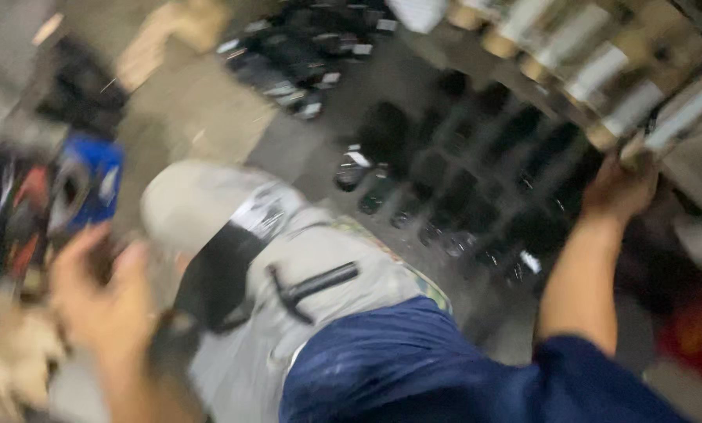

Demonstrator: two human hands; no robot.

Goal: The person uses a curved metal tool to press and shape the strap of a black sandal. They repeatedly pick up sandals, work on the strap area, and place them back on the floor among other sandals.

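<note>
**Blurred view down over a raised knee: one hand low left, one hand up at a row of cylinders**

Item 1, lower centre: dark blue sleeve or shirt, nearest the camera. Above it lay a leg in light grey work trousers with black patches and a black strap.

Item 2, lower left: left hand, fingers loosely curled and partly apart; motion blur hid whether it gripped anything. A blue and red object stood just beyond it, kind not readable.

Item 3, right of frame: right hand, forearm bare, reached up to the underside of a row of tan cylinders with pale labels across the upper right. Fingers touched the nearest cylinder's end; whether they had closed around it could not be told.

Item 4, centre to upper centre: rows of dark bottle-like pieces stood on a grey floor.
</note>
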